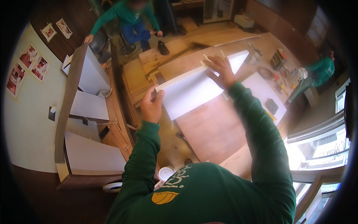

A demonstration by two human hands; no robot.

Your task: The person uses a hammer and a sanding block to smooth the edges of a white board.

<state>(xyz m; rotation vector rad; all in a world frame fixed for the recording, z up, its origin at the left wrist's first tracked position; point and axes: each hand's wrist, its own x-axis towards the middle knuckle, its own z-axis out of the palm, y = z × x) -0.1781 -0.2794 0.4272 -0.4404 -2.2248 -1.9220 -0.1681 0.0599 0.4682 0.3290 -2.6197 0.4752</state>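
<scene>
A long white panel [194, 90] stands tilted in front of me, with a pale narrow edge running along its top. My left hand [152, 105] grips its left corner, thumb on the near side and fingers curled around the end. Farther along, my right hand [220, 71] reaches over the top edge, its thumb toward the white face and its fingers bent over the edge. Small pale strips [204, 59] stick up by the right fingertips; whether those fingers touch them I cannot tell. Beneath the panel lies a brown wooden board [212, 127].
To the left stands an open cabinet [87, 108] with white shelves. Another white sheet [261, 89] lies on the right, with a dark block [271, 106] on it. One co-worker [130, 18] is at the back, another [320, 72] at the far right. A white round lid [166, 173] sits near me.
</scene>
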